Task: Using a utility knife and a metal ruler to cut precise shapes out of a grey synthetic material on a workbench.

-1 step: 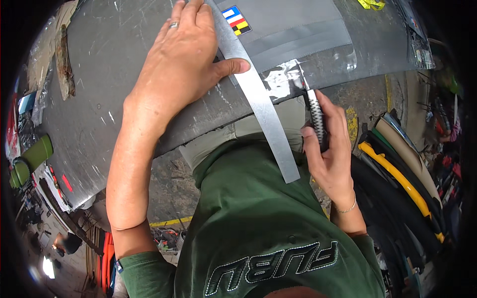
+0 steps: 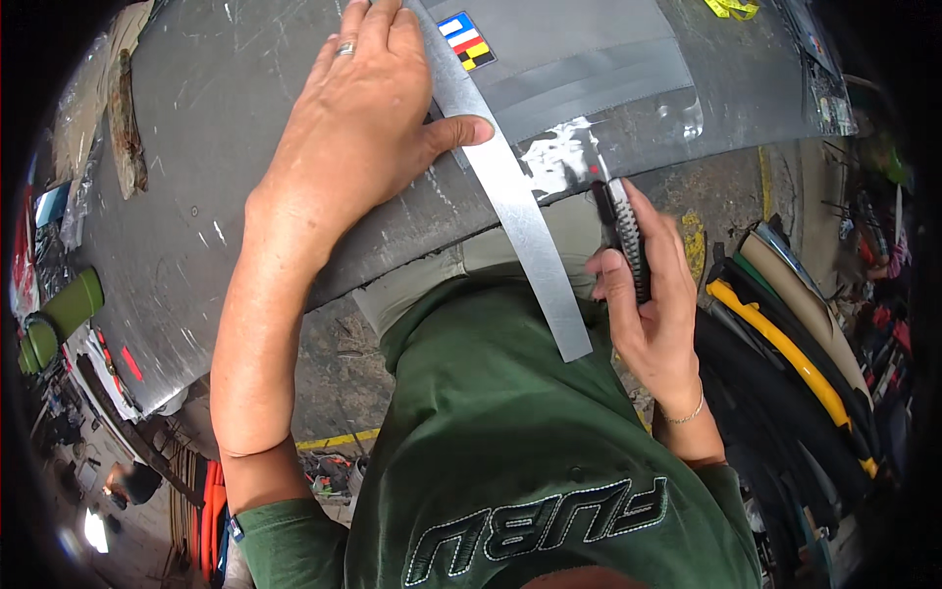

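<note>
My left hand (image 2: pixel 361 123) lies flat, fingers stretched out, beside a long metal ruler (image 2: pixel 512 196). Its thumb presses across the ruler, whose near end juts past the table edge. Under and right of the ruler is a grey fabric piece (image 2: pixel 579 54) with a stitched band, a colourful flag patch (image 2: pixel 467 41) and a shiny clear plastic strip (image 2: pixel 554 162) along its near side. My right hand (image 2: pixel 657 304) is closed round a utility knife (image 2: pixel 628 231) with a ribbed black and grey handle. The knife's blade points away from me, over the plastic strip near the table edge.
The dark, scratched table (image 2: pixel 186 255) spans the far side. A worn wooden strip (image 2: pixel 126 128) lies at its left, and a yellow tape measure (image 2: pixel 734 8) at the far right. Rolls of material (image 2: pixel 785 344) stand to the right. A green cylindrical object (image 2: pixel 69 304) sits at the left edge.
The knife has turned slightly in my right hand, and the fingers have shifted a little on its handle. My left hand and the ruler have stayed in place.
</note>
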